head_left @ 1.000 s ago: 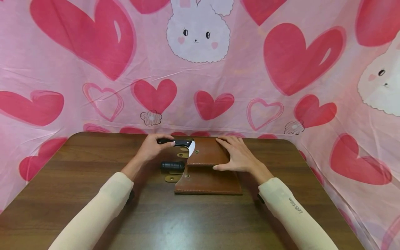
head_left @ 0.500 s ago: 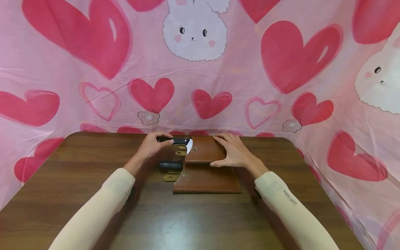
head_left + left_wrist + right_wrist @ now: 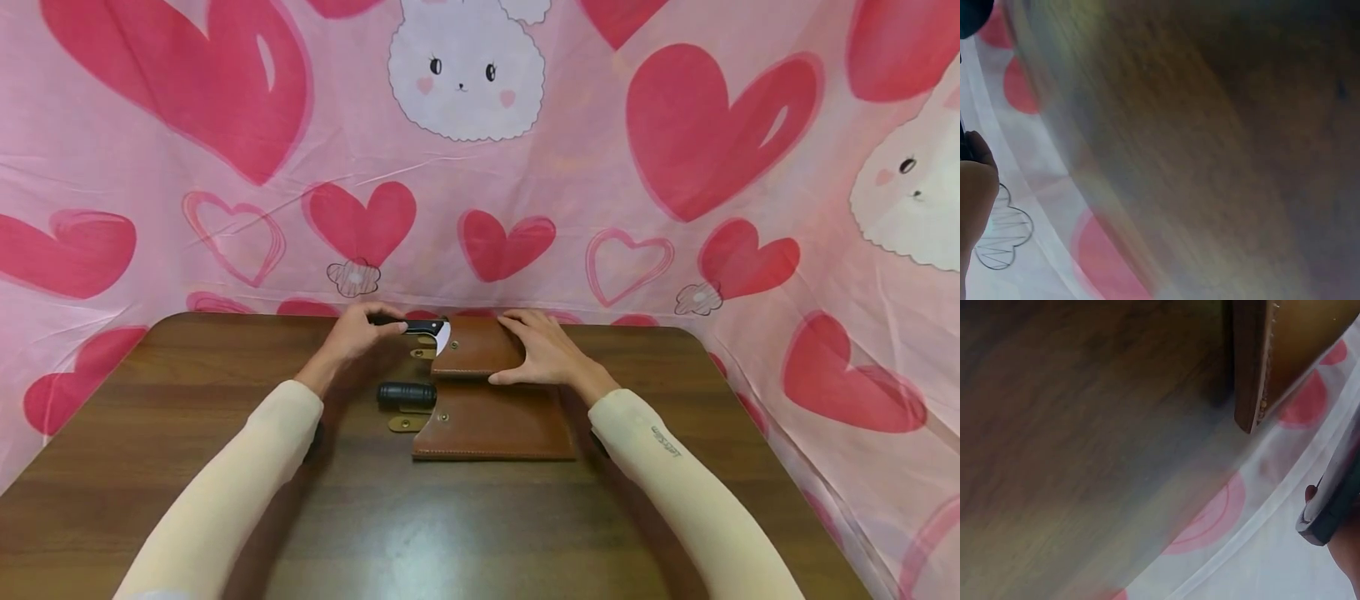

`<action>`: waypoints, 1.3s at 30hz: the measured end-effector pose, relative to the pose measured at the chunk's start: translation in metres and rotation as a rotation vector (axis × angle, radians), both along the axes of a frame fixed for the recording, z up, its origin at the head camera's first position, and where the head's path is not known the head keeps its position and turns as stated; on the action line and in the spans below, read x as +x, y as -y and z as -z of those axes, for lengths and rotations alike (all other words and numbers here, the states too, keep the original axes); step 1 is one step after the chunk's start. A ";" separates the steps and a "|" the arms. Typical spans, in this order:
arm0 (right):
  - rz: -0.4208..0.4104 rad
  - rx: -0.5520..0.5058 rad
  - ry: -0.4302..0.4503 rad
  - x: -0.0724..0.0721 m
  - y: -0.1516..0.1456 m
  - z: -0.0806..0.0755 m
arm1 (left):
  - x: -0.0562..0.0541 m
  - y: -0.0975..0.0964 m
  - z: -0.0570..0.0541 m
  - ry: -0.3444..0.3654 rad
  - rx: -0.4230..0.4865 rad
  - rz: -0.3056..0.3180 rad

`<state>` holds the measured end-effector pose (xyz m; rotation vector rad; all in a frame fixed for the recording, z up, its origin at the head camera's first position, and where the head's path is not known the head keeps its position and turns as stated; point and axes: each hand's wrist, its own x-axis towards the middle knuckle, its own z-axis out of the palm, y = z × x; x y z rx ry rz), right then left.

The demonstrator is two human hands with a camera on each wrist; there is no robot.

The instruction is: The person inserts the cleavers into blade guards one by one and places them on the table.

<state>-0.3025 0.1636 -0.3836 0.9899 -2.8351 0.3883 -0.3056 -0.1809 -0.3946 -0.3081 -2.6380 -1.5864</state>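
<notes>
In the head view, my left hand [image 3: 354,340] grips the black riveted handle [image 3: 423,327] of a broad-bladed knife. A curved strip of its blade [image 3: 443,337] shows at the mouth of a brown leather sheath [image 3: 476,352]; the rest is hidden inside. My right hand [image 3: 546,346] holds this sheath by its right end, thumb at the near edge and fingers at the far edge. Just nearer lies a second brown sheath [image 3: 498,427], with a black ribbed handle [image 3: 405,394] sticking out to the left. Part of my left hand [image 3: 975,200] shows in the left wrist view.
Tan snap straps [image 3: 406,424] stick out left of the sheaths. The wooden table [image 3: 360,517] has its far edge just beyond the hands. A pink cloth [image 3: 585,150] with hearts and rabbits hangs behind and at the sides.
Both hands have moved slightly away and left, carrying the knife and upper sheath together relative to the lower sheath. The lower sheath stays on the table. The head view has shifted slightly.
</notes>
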 end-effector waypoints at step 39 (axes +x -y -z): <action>0.018 0.056 0.290 -0.029 0.017 0.024 | -0.026 0.004 0.024 0.046 -0.105 0.024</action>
